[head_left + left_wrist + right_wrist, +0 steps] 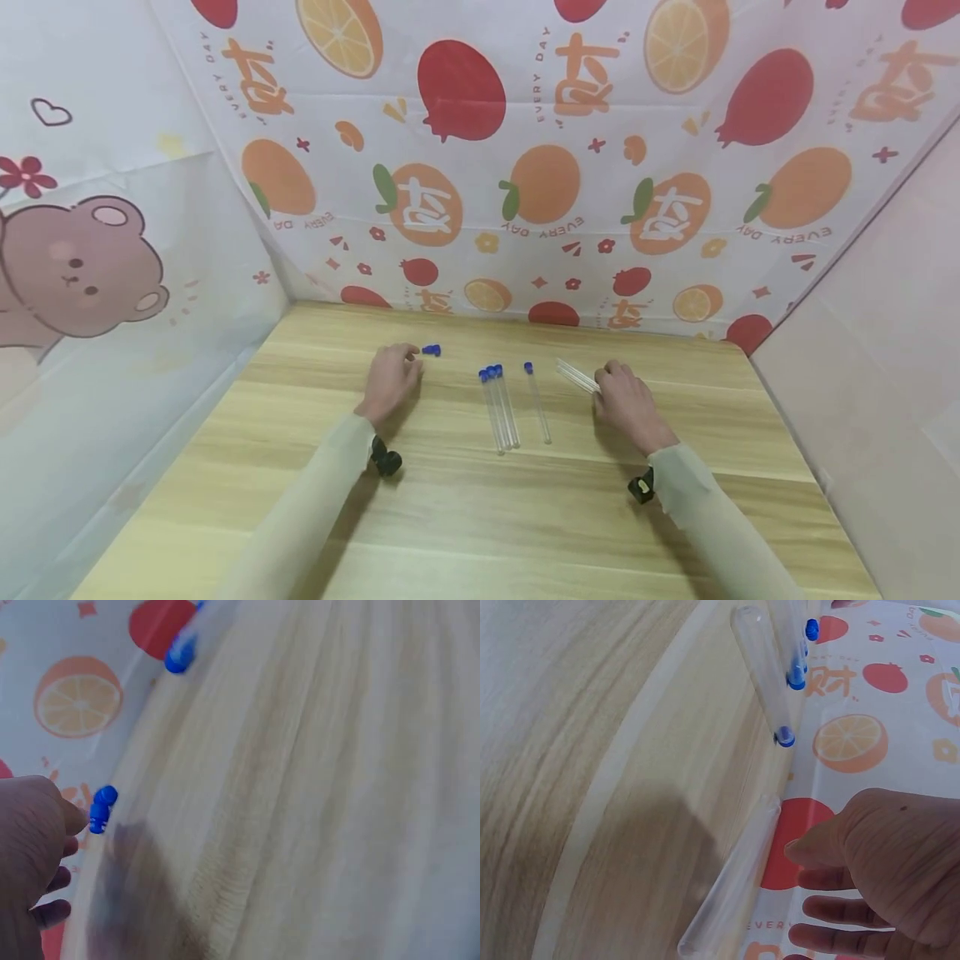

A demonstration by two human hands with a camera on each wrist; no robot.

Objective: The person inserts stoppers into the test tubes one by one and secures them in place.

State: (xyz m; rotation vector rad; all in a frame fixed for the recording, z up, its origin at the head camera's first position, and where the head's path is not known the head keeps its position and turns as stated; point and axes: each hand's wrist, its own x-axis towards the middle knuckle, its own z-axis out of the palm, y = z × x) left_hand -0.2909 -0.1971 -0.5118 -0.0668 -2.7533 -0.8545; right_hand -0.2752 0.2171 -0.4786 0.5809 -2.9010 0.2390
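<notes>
Both hands rest on a pale wooden bench (465,517) walled in by printed sheets: oranges and pomegranates (540,167) at the back, a bear (75,267) on the left. The left hand (390,382) lies palm down with its fingers loosely bent, the tips just beside two small blue caps (431,351); in the left wrist view the caps (100,808) sit close against a fingertip, though whether skin touches them cannot be told, and nothing is held there. The right hand (630,400) also lies palm down, fingers relaxed and nearly straight, with an uncapped clear tube (577,377) lying at its fingertips and angling away toward the back left. In the right wrist view that open tube (731,881) lies flat on the bench just beside the thumb; the fingers are spread and not wrapped round it, and contact cannot be made out. Between the hands lie the capped tubes: a tight bundle (500,408) of three side by side, blue caps toward the back wall, and one single capped tube (537,404) just to their right, slightly apart and roughly parallel. The single tube (765,675) shows in the right wrist view beyond the open one. Both forearms wear light sleeves, with a black strap at each wrist.
</notes>
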